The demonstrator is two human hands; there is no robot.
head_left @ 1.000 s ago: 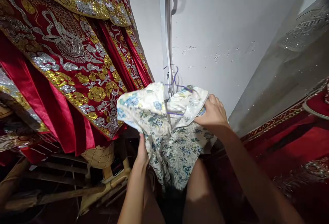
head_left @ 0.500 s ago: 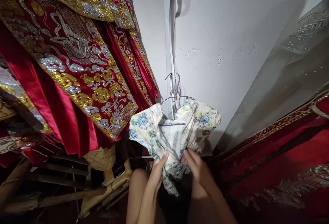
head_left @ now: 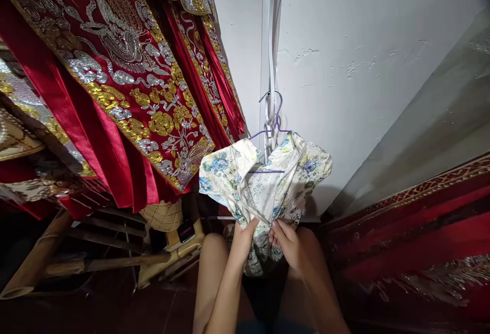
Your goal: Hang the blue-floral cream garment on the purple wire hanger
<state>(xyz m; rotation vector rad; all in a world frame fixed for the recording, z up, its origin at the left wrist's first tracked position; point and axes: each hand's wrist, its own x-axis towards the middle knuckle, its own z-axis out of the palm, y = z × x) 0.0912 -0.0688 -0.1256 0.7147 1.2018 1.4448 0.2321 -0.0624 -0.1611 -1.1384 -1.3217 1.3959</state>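
A white short-sleeved garment with blue and yellow flowers (head_left: 224, 168) hangs open at the front on a purple wire hanger (head_left: 276, 125). The hanger's hook is at a pale strap (head_left: 272, 43) that runs down the wall. My left hand (head_left: 244, 237) grips the garment's left front edge low down, thumb on top. Opposite it, my right hand (head_left: 284, 239) pinches the other front edge, its fingers curled. The two hands are close together, and the cloth below them is bunched above my lap.
Red embroidered cloth with gold and silver sequins (head_left: 161, 122) hangs at the left. Below it stand a bamboo frame (head_left: 111, 263) and a woven basket (head_left: 163, 215). Red fringed fabric (head_left: 421, 237) lies at the lower right, beside the white wall (head_left: 344, 27).
The view has shifted, so the strap and hanger appear farther right and higher. My right hand's fingers have closed more on the front edge, and the hands are nearer the garment's middle.
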